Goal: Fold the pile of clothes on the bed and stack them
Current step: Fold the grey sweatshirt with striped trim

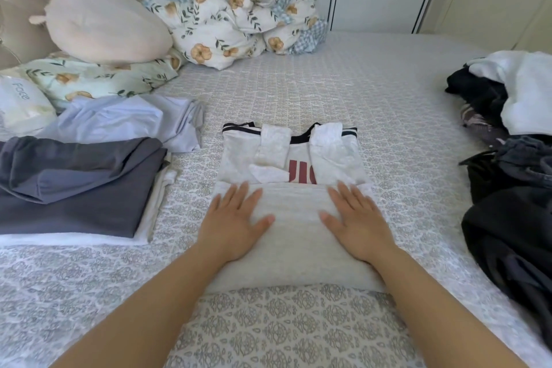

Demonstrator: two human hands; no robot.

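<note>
Both hands are lying flat on a pale shirt (294,218) spread in the middle of the bed (388,104). The left hand (236,218) is pressing the shirt's left side with fingers straight and slightly spread, gripping nothing. The right hand (355,218) is doing the same on the right side, palm down, fingers extended, holding nothing.

The shirt's lower half is lying folded up over itself, its edge crossing just beyond the fingertips. Past that edge, both sleeves are lying folded inward over the chest, with dark striped trim showing at the shoulders and a dark neckline between them. Red lettering is peeking out between the sleeves; it is partly covered, so what it says is not readable.

To the left, well apart from the shirt, a folded grey garment (74,188) is resting on top of a white one (152,212), forming a stack. Just behind that stack, a light blue garment (125,119) is lying loosely bunched. To the right, at the bed's edge, a pile (507,158) of dark and white clothes is sitting unfolded.

At the far side, a floral duvet (233,15) is lying crumpled against the wall. A peach plush pillow (104,24) is resting on a floral pillow (89,78) at the left, beside a white packet (21,104).
</note>
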